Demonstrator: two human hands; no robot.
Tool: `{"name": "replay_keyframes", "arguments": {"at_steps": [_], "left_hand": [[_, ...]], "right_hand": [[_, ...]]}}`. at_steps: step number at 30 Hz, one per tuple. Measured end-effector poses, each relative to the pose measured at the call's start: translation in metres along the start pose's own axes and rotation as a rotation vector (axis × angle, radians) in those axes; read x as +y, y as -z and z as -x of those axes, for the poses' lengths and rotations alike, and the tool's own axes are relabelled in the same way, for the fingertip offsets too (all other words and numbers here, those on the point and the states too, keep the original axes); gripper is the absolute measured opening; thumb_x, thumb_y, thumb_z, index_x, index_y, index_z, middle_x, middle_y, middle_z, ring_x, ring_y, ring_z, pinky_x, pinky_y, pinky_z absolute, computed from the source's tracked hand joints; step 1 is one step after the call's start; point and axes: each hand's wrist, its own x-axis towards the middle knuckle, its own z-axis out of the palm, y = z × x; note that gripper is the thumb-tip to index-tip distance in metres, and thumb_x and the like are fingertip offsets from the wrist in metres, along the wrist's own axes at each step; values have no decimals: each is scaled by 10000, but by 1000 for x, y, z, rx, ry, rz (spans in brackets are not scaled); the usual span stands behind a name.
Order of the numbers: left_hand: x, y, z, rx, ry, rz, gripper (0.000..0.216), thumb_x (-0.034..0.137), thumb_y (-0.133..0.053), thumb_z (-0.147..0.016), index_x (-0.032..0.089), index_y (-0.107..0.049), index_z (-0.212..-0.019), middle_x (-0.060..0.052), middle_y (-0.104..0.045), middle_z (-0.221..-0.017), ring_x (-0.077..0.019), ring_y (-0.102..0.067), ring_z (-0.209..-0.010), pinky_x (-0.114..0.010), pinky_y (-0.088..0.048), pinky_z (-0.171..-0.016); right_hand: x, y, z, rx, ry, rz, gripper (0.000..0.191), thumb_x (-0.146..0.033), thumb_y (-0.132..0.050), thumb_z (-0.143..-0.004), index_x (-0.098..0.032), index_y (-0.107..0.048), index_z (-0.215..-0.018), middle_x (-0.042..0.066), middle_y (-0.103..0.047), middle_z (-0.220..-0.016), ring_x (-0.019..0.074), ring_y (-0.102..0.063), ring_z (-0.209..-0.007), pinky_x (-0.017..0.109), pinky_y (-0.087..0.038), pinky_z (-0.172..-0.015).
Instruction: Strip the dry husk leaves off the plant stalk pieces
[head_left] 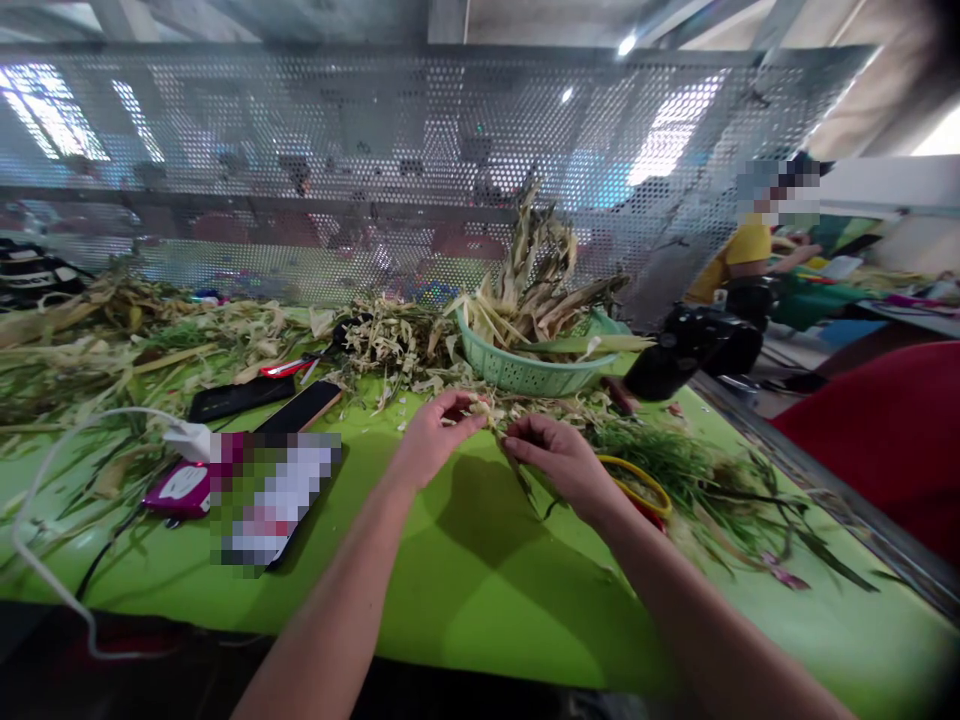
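Note:
Both hands meet above the middle of the green tabletop (480, 620). My left hand (427, 438) pinches the pale upper end of a dried husk strip (484, 408) between thumb and fingers. My right hand (559, 458) has its fingers closed on the same piece a little lower, where a darker leafy strip hangs down toward the table. The exact grip of the fingertips is partly hidden. Just beyond the hands stands a mint-green basket (517, 374) heaped with dried husks (540, 270). Beside my right forearm lies a yellow ring-shaped item (645, 480) with red under it.
On the left are a blurred-out phone (289, 500), dark phones (300, 410), a magenta power strip (180, 490) with a white charger, and a red-handled tool (285, 368). Green sprigs (675, 460) lie right. A perforated metal screen (337, 150) stands behind; a person (739, 250) sits far right.

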Motion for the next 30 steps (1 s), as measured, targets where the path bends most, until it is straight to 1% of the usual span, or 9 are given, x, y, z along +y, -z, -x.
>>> {"name": "replay_keyframes", "arguments": {"at_steps": [3,5,10,13,18,21,26,28,30], "left_hand": [[-4,0,-2,35,-18,-53,245,382,-688,-725,174,-635,-843,-2,-601,-772,-122,-512,-725,-255,-391,-717],[-7,-2,-2,83,13,-8,236,366,-707,-708,171,-607,-796,15,-571,-721,-110,-491,-688,-246,-381,-688],[-15,-16,-1,201,176,391,268,312,-762,-645,158,-561,-733,29,-548,-681,-90,-507,-654,-245,-403,-703],[-19,-22,-1,237,256,521,305,292,-794,-597,155,-556,-731,36,-544,-665,-80,-502,-620,-248,-412,-696],[-15,-18,-1,251,189,370,301,350,-761,-643,154,-559,-750,21,-560,-703,-95,-514,-666,-251,-412,-696],[-10,-17,1,228,169,292,295,361,-741,-666,167,-537,-752,32,-526,-687,-95,-485,-660,-244,-389,-663],[-10,-18,2,189,138,176,325,385,-746,-656,169,-506,-687,44,-462,-645,-90,-423,-635,-247,-341,-644],[-13,-21,2,194,152,201,319,377,-746,-657,169,-507,-688,39,-474,-654,-92,-433,-645,-253,-355,-669],[-16,-26,3,225,177,298,307,350,-749,-655,170,-505,-699,34,-496,-671,-95,-463,-661,-265,-385,-711]], "right_hand": [[0,0,0,0,-18,-40,222,-388,-645,-779,-175,-583,-777,-4,-577,-672,125,-499,-605,254,-383,-570],[1,-1,0,0,-9,-69,214,-381,-641,-786,-179,-572,-783,-5,-578,-676,124,-504,-602,255,-387,-570],[1,-13,3,-6,83,43,146,-308,-627,-794,-190,-561,-740,-21,-547,-649,127,-500,-608,257,-393,-586],[0,-15,5,-40,81,59,141,-300,-622,-791,-192,-558,-727,-18,-556,-647,139,-523,-626,267,-413,-608],[-5,-7,4,-34,-15,-130,210,-390,-591,-826,-190,-598,-888,16,-593,-790,157,-555,-730,281,-443,-673],[-7,-8,4,-38,-32,-192,262,-434,-547,-856,-182,-610,-891,34,-596,-817,169,-572,-764,303,-463,-726],[-3,-14,3,38,-12,-50,229,-413,-595,-822,-184,-608,-831,17,-595,-722,153,-544,-665,277,-445,-633],[-2,-15,4,90,31,55,208,-393,-592,-826,-190,-595,-783,4,-576,-677,147,-514,-626,265,-409,-590],[-2,-16,7,150,105,194,176,-360,-580,-838,-198,-590,-768,2,-574,-677,152,-508,-631,268,-389,-596]]}}
